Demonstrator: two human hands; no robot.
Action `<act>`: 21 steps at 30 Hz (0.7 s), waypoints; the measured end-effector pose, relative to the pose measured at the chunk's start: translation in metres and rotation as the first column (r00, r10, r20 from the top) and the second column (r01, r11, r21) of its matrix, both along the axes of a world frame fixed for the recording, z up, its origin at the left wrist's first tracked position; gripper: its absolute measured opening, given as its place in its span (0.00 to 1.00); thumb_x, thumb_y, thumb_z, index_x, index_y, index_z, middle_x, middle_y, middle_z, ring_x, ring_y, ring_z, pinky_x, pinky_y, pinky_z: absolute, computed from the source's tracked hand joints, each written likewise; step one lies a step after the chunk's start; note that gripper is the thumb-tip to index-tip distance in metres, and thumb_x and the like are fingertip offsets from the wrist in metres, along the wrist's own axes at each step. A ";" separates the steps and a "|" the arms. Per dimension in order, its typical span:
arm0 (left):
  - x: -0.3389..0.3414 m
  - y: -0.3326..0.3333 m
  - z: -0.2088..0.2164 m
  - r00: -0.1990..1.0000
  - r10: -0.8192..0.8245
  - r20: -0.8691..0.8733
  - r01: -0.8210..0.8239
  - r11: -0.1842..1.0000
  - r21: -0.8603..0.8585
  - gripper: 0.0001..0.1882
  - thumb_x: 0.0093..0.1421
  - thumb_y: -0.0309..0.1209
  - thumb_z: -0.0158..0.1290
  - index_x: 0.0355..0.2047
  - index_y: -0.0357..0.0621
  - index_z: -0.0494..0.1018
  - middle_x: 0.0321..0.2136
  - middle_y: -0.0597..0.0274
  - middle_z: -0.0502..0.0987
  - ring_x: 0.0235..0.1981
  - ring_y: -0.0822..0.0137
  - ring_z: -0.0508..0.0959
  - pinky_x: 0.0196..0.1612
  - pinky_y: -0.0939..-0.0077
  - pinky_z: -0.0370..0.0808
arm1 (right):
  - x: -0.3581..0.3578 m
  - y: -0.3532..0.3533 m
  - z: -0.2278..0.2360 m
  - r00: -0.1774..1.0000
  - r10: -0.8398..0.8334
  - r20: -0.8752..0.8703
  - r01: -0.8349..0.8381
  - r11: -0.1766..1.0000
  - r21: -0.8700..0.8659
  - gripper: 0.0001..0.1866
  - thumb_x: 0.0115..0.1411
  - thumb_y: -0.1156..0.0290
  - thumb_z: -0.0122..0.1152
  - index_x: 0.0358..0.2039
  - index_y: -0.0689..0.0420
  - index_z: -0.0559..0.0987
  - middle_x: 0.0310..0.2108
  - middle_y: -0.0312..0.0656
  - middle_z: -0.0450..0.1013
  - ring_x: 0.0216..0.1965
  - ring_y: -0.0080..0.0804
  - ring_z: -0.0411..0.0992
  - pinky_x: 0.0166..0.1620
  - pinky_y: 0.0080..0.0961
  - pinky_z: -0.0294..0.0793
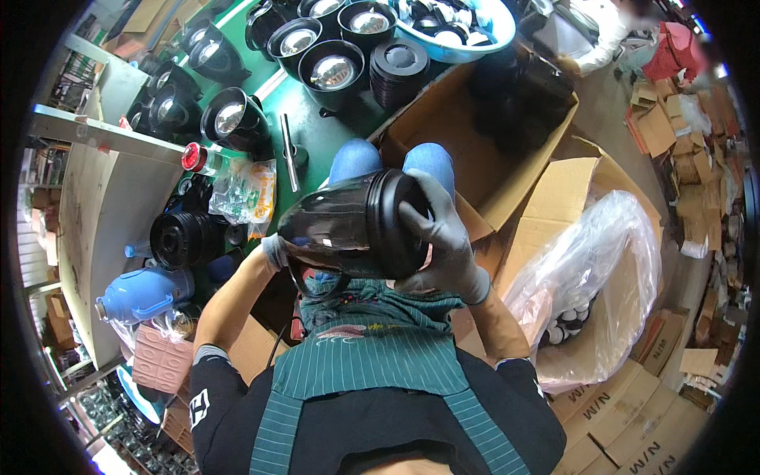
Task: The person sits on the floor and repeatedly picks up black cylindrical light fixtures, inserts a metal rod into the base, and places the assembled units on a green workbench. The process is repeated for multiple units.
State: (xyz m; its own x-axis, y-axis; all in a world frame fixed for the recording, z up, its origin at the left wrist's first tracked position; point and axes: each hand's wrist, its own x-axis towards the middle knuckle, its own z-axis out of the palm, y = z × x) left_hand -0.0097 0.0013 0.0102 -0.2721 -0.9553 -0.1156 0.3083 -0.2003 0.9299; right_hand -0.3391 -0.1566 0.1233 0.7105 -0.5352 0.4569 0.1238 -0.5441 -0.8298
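A glossy black jug body with a ridged black collar lies sideways above my lap, held between both hands. My right hand, in a grey glove, is closed round the collar end, thumb across its rim. At the opposite end my left hand supports the jug body; only its grey glove cuff shows well, and the fingers are hidden behind the jug. Beyond the jug, a slim metal rod stands at the edge of the green table.
Several black jugs with shiny silver insides, a stack of black lids and a blue basin of small parts stand on the table. Open cartons are at right, one lined with clear plastic. A blue jug stands left.
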 end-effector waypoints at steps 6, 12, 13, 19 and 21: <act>-0.011 -0.013 0.085 0.538 0.563 0.628 -0.353 0.827 -0.439 0.29 0.62 0.41 0.65 0.58 0.33 0.80 0.52 0.45 0.86 0.51 0.52 0.88 0.56 0.58 0.83 | 0.002 0.004 -0.016 0.989 -0.086 -0.118 0.142 0.765 0.629 0.54 0.65 0.33 0.68 0.75 0.64 0.67 0.65 0.44 0.73 0.63 0.28 0.71 0.67 0.29 0.70; -0.005 -0.020 0.130 0.119 0.761 0.638 0.029 0.640 -0.768 0.24 0.61 0.39 0.62 0.52 0.35 0.84 0.42 0.44 0.88 0.44 0.47 0.90 0.52 0.61 0.84 | 0.003 -0.002 -0.002 0.989 0.052 -0.141 0.053 0.760 0.648 0.58 0.70 0.25 0.49 0.81 0.62 0.54 0.72 0.54 0.65 0.71 0.40 0.66 0.73 0.32 0.61; 0.003 -0.016 0.120 0.196 0.734 0.650 -0.108 0.675 -0.730 0.23 0.61 0.37 0.63 0.52 0.35 0.84 0.42 0.47 0.88 0.44 0.53 0.90 0.52 0.63 0.84 | -0.002 -0.006 -0.010 0.987 0.059 -0.148 0.043 0.794 0.606 0.57 0.70 0.27 0.51 0.81 0.61 0.52 0.74 0.58 0.62 0.74 0.46 0.63 0.75 0.34 0.59; -0.001 -0.005 0.075 0.492 0.635 0.596 -0.447 0.771 -0.454 0.20 0.61 0.35 0.63 0.50 0.34 0.84 0.42 0.56 0.88 0.44 0.66 0.86 0.53 0.68 0.81 | 0.022 -0.003 -0.017 0.989 0.037 0.145 -0.064 0.981 0.185 0.53 0.76 0.32 0.44 0.80 0.68 0.51 0.80 0.64 0.50 0.82 0.53 0.48 0.80 0.36 0.45; -0.012 -0.016 0.123 0.206 0.752 0.626 -0.135 0.656 -0.743 0.22 0.59 0.37 0.64 0.50 0.35 0.85 0.42 0.50 0.88 0.44 0.56 0.89 0.51 0.63 0.84 | 0.019 -0.006 -0.018 0.999 0.032 -0.009 -0.026 0.934 0.356 0.48 0.79 0.35 0.39 0.78 0.68 0.56 0.77 0.62 0.56 0.80 0.47 0.53 0.79 0.33 0.48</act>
